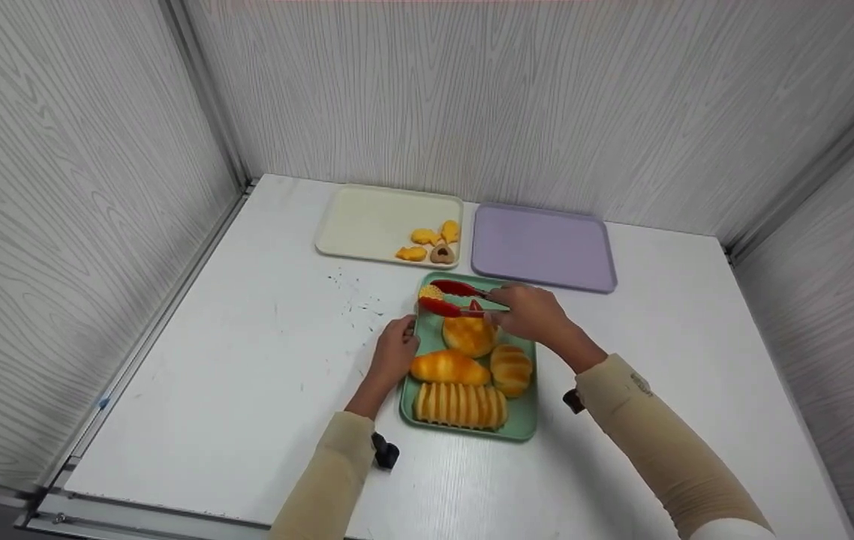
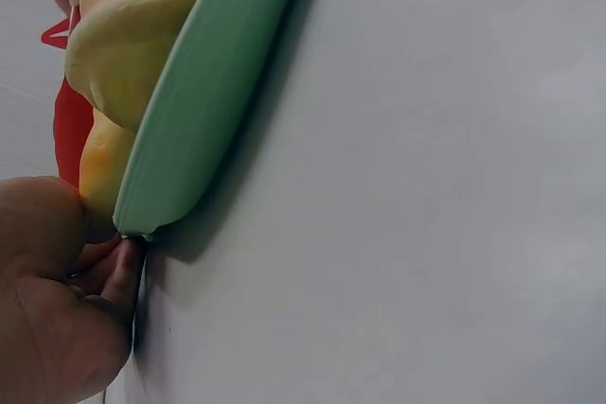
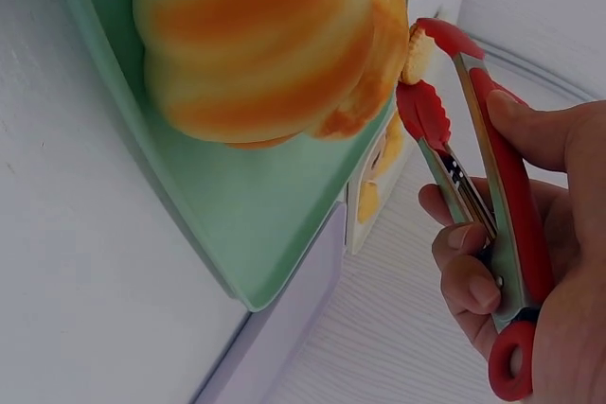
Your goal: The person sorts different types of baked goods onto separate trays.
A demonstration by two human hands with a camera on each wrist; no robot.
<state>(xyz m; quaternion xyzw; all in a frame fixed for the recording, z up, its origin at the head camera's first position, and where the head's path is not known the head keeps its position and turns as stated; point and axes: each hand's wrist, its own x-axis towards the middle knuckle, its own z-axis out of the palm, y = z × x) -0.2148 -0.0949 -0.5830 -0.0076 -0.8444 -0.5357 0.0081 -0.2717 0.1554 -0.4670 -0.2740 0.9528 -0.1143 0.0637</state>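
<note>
White table (image 1: pixel 262 360): right hand (image 1: pixel 536 313) grips tongs (image 1: pixel 457 298); left hand's (image 1: pixel 395 352) fingers hidden behind green tray (image 1: pixel 523 420).

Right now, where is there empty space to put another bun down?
The purple tray is bare all over. The cream tray is free on its left part; small cookies sit at its right corner. The white table left of the green tray is open too. The green tray is crowded with buns, tongs and both hands.
</note>
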